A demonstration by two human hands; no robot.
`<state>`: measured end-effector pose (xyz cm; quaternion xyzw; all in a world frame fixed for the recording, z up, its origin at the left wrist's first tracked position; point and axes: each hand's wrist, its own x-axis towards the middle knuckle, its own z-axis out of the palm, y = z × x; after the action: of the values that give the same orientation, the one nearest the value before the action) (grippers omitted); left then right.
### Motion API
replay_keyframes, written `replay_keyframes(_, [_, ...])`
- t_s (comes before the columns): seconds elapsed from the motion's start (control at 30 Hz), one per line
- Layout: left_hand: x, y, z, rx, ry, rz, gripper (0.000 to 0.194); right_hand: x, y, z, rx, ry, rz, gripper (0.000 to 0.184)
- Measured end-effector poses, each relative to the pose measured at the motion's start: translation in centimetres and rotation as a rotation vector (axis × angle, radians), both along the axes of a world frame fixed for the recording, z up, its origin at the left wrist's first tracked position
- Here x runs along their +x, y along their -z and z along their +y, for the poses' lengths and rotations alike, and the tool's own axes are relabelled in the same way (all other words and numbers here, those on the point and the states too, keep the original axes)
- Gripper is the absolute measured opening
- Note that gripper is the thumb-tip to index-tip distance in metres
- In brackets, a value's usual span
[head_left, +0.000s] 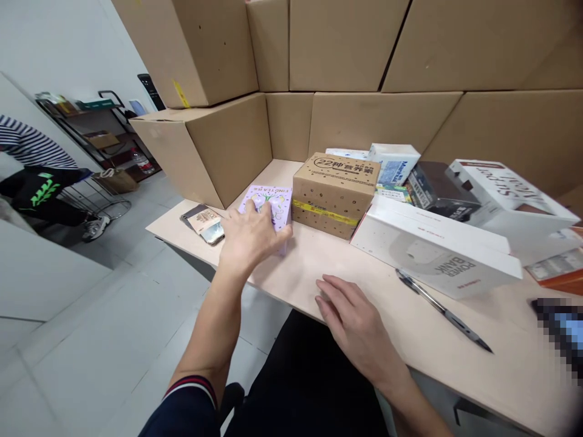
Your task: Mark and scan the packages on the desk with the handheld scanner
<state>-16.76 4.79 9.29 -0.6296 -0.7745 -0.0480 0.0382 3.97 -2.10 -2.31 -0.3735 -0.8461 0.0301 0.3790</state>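
My left hand (248, 237) spans a small purple box (281, 203) with printed lettering and a leaf drawing, near the left end of the table. Its fingers lie across the top and left side, and the thumb is along the right side; the palm hides part of the box. Just left of that hand lies a phone (214, 235) with a banknote-like paper (204, 220) on it. Over the table's front edge, my right hand (355, 321) rests with loosely extended fingers and holds nothing. A brown carton with yellow tape (330, 203) stands directly right of the purple box.
On the right are a white power bank box (437, 252), a pen (446, 309), a dark box (439, 188), a white box with dark lettering (514, 194) and a pixelated device (562, 328). Large cardboard cartons (382, 121) wall the back. A person in stripes (39, 145) is at far left.
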Motion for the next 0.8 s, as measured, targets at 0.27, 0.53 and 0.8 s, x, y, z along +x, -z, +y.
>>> replay_keyframes(0.27, [4.9,2.3,-9.5,0.230,0.027,-0.008,0.077,0.3,0.5,0.1,-0.158,0.034,0.268,0.030])
replay_keyframes(0.53, [8.0,4.4,-12.2,0.356,0.585,-0.308,0.069,5.7,-0.1,-2.3,-0.495,0.182,0.654,0.059])
replay_keyframes(0.8, [8.9,7.3,-9.4,0.152,0.587,-1.001,0.069,9.2,-0.1,-3.2,-0.592,0.179,0.695,0.085])
